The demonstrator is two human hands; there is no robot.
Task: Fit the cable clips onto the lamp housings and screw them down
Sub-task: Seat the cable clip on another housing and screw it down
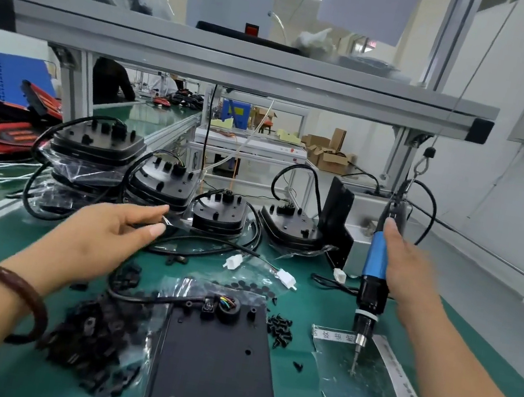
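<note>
Your left hand [116, 233] is released: the fingers are straight, the thumb is spread, and there is nothing in it. It reaches forward over the bench [315, 307] with a dark bracelet [5, 294] on the wrist. The fingertips are at the clear film [84, 174] round the stacked parts at the back. Whether they touch it cannot be told.

Your right hand [405, 267] grasps the screwdriver [375, 269] round its blue barrel. The tool stands nearly upright, hung from a hook [421, 166] above. Its bit rests point-down on a booklet [370, 389] lying at the right of the bench.

Between your arms the housing [212, 363] lies flat. It is black, with studs and holes on its top face, and its cable [140, 297] curls off the far left corner. Just left of it lies a heap of black clips [92, 336], partly on clear plastic. Just beside its far right corner sits a small cluster of black screws [280, 331], with one stray nearer you.

Beyond the housing, white connectors [232, 261] lie on cable ends. Further back more housings [216, 211] sit in a row, and the left ones are stacked and wrapped. Red lamps [4, 134] lie far left on the neighbouring belt. A grey shelf [242, 60] spans overhead.
</note>
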